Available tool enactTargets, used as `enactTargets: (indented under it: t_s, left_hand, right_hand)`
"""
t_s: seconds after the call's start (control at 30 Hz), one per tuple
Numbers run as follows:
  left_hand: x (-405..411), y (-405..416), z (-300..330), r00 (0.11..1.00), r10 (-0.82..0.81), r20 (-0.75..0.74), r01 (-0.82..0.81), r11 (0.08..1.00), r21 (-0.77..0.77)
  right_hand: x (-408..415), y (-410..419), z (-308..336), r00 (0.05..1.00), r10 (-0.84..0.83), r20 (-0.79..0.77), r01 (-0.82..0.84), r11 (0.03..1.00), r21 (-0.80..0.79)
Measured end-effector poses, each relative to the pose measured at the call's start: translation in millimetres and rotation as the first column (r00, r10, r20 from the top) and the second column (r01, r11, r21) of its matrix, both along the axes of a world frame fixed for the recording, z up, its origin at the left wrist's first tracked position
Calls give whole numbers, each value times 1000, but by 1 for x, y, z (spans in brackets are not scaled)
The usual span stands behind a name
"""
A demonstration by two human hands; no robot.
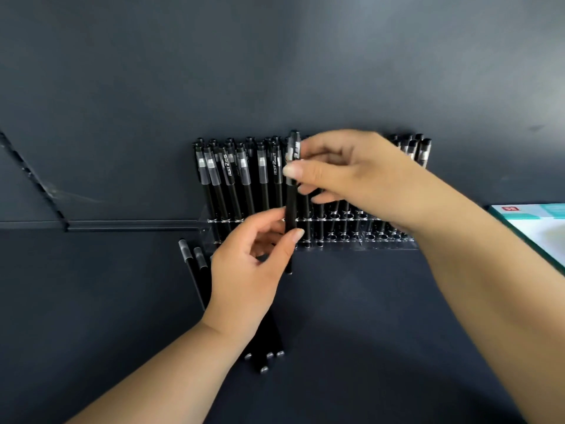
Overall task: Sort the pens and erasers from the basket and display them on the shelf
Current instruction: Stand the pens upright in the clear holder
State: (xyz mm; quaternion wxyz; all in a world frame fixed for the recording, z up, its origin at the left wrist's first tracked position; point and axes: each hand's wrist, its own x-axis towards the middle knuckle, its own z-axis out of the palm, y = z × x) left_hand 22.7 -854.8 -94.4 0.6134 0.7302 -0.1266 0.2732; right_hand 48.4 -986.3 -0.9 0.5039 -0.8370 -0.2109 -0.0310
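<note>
A black pen (291, 206) stands nearly upright in front of a clear acrylic pen rack (360, 244) on the dark shelf. My right hand (351, 175) pinches the pen near its capped top between thumb and fingers. My left hand (253, 270) pinches the same pen lower down, near its tip. Several black pens (241, 179) with clear caps stand in the rack's left holes, and a few more stand at its far right (423, 151). Loose black pens (195, 270) lie on the shelf under and left of my left hand.
The rack's middle and right holes (351, 228) stand open without pens. A white and teal box (538, 228) lies at the right edge. A dark back wall rises behind the rack, with a slotted rail (33, 179) at the left.
</note>
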Motion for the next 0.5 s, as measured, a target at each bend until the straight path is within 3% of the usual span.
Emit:
enactTargets:
  t_s: [0.17, 0.27, 0.4, 0.5]
  left_hand:
    - [5, 5, -5, 998, 0, 57, -12, 976, 218]
    - [7, 6, -8, 998, -11, 57, -13, 914, 405]
    - [6, 3, -9, 999, 1, -33, 17, 855, 518]
    - [8, 2, -10, 979, 75, -189, 65, 764, 642]
  right_hand:
    - [1, -3, 1, 999, 42, -20, -40, 998, 58]
    - [3, -15, 12, 997, -53, 59, 46, 992, 118]
    - [10, -30, 18, 913, -303, 274, 292, 953, 82]
    - [17, -33, 14, 864, -359, 353, 381, 924, 8]
